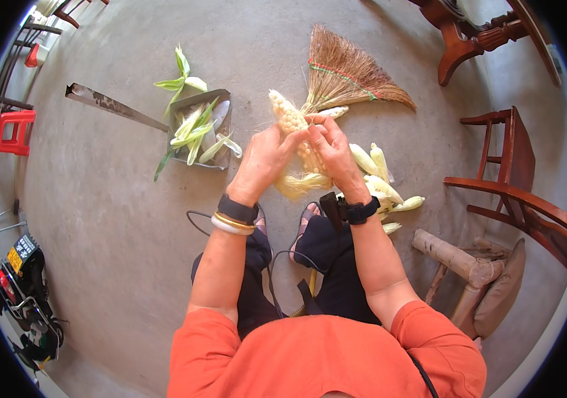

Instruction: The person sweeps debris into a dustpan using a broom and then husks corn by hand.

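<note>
An ear of corn (289,118) with pale yellow kernels, its husk mostly off, tilts up and to the left between my hands. My left hand (267,156) is closed on it from the left side. At its right side my right hand (336,154) is also closed, with thumb and fingers pressed together at the kernels. Pale husk and silk (302,185) hang at the ear's lower end. On the floor right of my right hand lie several more ears of corn (384,189) in pale inner husk. What the fingertips pinch is too small to tell.
A long-handled dustpan (213,164) holding green husks (194,131) stands at the left, near a straw broom (350,73). A red stool (14,132) and a motorbike (28,302) are farther left. Wooden chairs (515,156) stand right. A cable (271,278) hangs by my legs.
</note>
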### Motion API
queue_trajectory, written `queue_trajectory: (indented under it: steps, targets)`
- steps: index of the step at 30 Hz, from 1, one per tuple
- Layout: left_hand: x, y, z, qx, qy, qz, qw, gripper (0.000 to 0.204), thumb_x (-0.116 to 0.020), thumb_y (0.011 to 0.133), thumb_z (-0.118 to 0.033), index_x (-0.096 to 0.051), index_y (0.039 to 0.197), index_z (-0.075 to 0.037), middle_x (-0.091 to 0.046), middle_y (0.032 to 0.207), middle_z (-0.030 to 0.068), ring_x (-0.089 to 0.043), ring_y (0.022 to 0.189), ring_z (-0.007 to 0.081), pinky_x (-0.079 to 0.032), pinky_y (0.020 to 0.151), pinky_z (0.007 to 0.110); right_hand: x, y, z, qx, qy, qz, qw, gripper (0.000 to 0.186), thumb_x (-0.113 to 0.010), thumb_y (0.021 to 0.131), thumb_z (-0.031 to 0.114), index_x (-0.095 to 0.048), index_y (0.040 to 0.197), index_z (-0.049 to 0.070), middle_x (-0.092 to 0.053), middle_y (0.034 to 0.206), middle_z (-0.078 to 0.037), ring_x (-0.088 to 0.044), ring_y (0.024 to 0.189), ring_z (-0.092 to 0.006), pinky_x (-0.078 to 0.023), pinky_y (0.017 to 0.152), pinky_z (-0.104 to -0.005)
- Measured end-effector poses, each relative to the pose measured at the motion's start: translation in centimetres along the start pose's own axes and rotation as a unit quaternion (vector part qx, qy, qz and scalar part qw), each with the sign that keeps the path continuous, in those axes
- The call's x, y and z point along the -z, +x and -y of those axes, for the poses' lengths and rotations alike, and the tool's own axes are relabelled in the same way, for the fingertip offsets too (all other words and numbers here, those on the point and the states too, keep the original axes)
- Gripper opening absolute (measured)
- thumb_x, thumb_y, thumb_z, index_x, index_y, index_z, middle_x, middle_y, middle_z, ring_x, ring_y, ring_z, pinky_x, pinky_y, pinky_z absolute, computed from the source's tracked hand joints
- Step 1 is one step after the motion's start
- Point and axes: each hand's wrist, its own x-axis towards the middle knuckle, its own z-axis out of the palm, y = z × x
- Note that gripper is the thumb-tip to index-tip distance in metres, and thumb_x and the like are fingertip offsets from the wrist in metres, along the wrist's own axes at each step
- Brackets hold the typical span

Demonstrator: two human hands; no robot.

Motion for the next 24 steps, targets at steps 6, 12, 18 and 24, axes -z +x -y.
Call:
queue_trajectory:
  steps: [6,12,18,24]
  targets:
    - [0.2,-0.3,-0.1,-0.009,0.077,-0.004,0.997,0.04,-0.056,0.088,-0.038,-0.062,0.094,0.002,-0.059,0.067,0.0155,-0.052,0.058,0.0136,-0.044,0.056,0.03,0.2,0.4,-0.5,0.025,-0.081,-0.057,0.995,0.032,-0.054,0.092,0.025,-0.049,0.115,0.003,-0.058,0.083,-0.003,-0.054,0.072,-0.0075,-0.044,0.061,-0.0206]
    - [-1.1,-1.5,-1.7,-0.023,-0.082,0.096,0.992,0.037,-0.057,0.089,-0.035,-0.063,0.088,0.002,-0.053,0.058,0.0043,-0.042,0.056,0.0081,-0.04,0.052,0.03,3.2,2.2,-1.4,0.035,0.095,-0.257,0.961,0.032,-0.051,0.094,0.026,-0.047,0.114,0.002,-0.058,0.087,-0.005,-0.056,0.074,-0.0093,-0.047,0.064,-0.0228]
    - [-2.1,-1.0,-0.4,-0.028,0.058,0.005,0.998,0.049,-0.062,0.084,-0.041,-0.054,0.112,-0.001,-0.059,0.081,0.0008,-0.052,0.074,0.0091,-0.045,0.067,0.028,1.3,1.0,0.5,0.113,0.108,-0.114,0.981,0.037,-0.046,0.096,0.028,-0.041,0.122,0.002,-0.058,0.103,-0.007,-0.059,0.088,-0.0131,-0.049,0.074,-0.0248]
    - [-2.6,-2.1,-2.5,0.076,-0.29,0.271,0.915,0.044,-0.066,0.08,-0.03,-0.055,0.11,0.0,-0.059,0.091,0.0018,-0.054,0.082,0.0091,-0.044,0.071,0.024,0.2,0.0,1.1,0.118,0.184,-0.023,0.976,0.043,-0.044,0.095,0.034,-0.038,0.124,0.003,-0.058,0.105,-0.008,-0.06,0.09,-0.016,-0.049,0.076,-0.0277]
